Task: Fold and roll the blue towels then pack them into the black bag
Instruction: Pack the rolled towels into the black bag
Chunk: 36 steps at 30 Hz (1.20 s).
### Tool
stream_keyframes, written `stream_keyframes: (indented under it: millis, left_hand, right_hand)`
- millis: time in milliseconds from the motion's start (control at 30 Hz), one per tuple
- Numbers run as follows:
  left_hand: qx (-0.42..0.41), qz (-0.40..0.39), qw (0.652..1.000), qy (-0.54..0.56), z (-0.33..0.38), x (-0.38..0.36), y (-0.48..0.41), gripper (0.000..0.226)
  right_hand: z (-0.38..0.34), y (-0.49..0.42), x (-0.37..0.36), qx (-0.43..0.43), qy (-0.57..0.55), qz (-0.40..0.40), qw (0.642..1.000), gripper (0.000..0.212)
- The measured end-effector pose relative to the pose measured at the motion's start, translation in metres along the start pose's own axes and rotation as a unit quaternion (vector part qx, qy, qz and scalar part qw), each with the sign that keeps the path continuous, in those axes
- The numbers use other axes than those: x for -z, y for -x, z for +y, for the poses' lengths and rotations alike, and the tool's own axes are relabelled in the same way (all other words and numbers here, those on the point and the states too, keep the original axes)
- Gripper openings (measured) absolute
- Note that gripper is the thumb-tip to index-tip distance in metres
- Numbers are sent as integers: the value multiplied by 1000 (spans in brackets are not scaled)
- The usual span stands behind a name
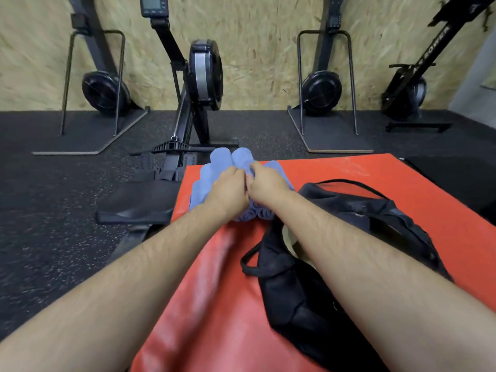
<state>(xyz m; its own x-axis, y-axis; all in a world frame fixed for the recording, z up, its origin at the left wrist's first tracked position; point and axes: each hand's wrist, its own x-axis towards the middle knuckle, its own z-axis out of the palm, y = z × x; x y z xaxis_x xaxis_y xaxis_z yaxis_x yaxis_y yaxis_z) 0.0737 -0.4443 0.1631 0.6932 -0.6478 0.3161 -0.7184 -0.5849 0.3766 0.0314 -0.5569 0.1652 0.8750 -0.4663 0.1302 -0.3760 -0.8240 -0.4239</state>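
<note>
Both hands rest on top of the rolled blue towels [208, 174], the left hand [228, 185] and right hand [267, 181] side by side and touching. Their fingers [236, 171] curl down into the upper rolls, gripping the cloth. The rolls are stacked in one heap at the far left corner of the red mat [204, 277], close to its far and left edges. At least five rolls show; the hands hide the rest. One black bag [295, 299] lies just right of the heap, its mouth gaping. The near half of the mat is bare. One rowing machine [188, 114] stands beside the mat's left edge.
</note>
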Motion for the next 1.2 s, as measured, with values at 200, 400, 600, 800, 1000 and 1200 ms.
stream_keyframes:
  millis: [200, 400, 600, 800, 1000, 1200]
  left_hand:
    - [25, 6, 999, 19, -3, -7, -1, 44]
    - [93, 7, 979, 183, 33, 2, 9, 32]
    - [111, -90, 915, 378, 99, 15, 61, 45]
    - [-44, -201, 955, 213, 126, -11, 97, 51]
    - [-130, -254, 951, 117, 150, -43, 100, 56]
    - [-106, -248, 962, 49, 148, -73, 84, 50]
  right_hand:
    - [-1, -11, 6, -89, -150, 3, 985, 22]
    - [11, 50, 36, -121, -342, 82, 928, 22]
    - [57, 149, 65, -68, -373, 27, 925, 28]
    - [135, 206, 111, 69, 6, 132, 989, 71]
    - [180, 218, 94, 54, 100, -54, 992, 79]
    - [189, 201, 86, 28, 119, -59, 991, 54]
